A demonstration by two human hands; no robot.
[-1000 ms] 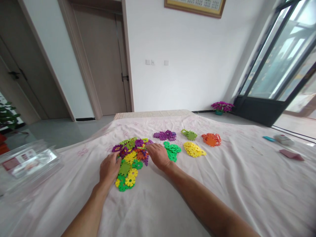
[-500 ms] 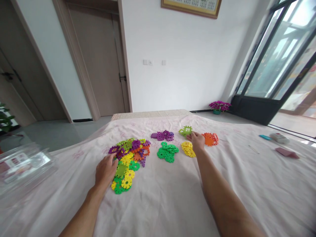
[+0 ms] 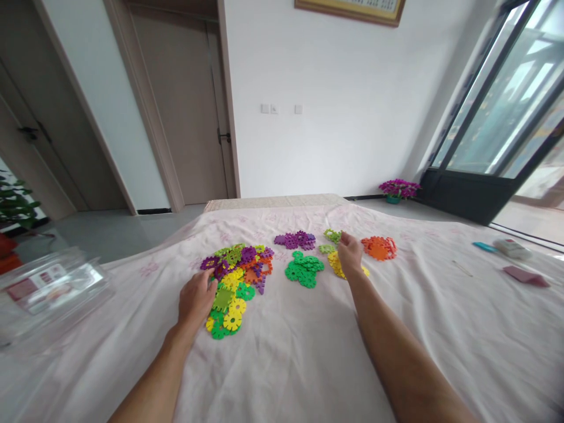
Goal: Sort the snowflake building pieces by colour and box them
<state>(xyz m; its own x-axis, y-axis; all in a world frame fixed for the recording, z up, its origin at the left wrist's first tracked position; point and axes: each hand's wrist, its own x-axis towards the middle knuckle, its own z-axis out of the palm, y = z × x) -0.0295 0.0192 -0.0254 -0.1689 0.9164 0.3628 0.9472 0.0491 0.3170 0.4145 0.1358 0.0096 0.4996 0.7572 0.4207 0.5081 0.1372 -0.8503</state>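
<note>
A mixed pile of toothed plastic building pieces (image 3: 238, 273) in purple, yellow, green and orange lies on the cloth, left of centre. My left hand (image 3: 196, 296) rests at its left edge, fingers stretched over the purple pieces and thumb apart. My right hand (image 3: 351, 254) is farther out, its fingers closed beside the light green pieces (image 3: 333, 236). What is between those fingertips is hidden. Below that hand lie yellow pieces (image 3: 335, 265), partly covered by it. Green pieces (image 3: 304, 270), purple pieces (image 3: 296, 239) and orange pieces (image 3: 379, 249) form separate groups.
A pale patterned cloth (image 3: 282, 352) covers the surface. Clear plastic boxes (image 3: 53, 299) stand at the left. On the right lie a pink folded item (image 3: 526, 276), a white packet (image 3: 511, 248), a blue item (image 3: 484, 247) and a thin stick (image 3: 462, 268).
My right hand has shifted slightly left and nearer, over the yellow pieces. The light green square in its fingers no longer shows clearly. My left hand stays by the pile; the view has turned slightly left.
</note>
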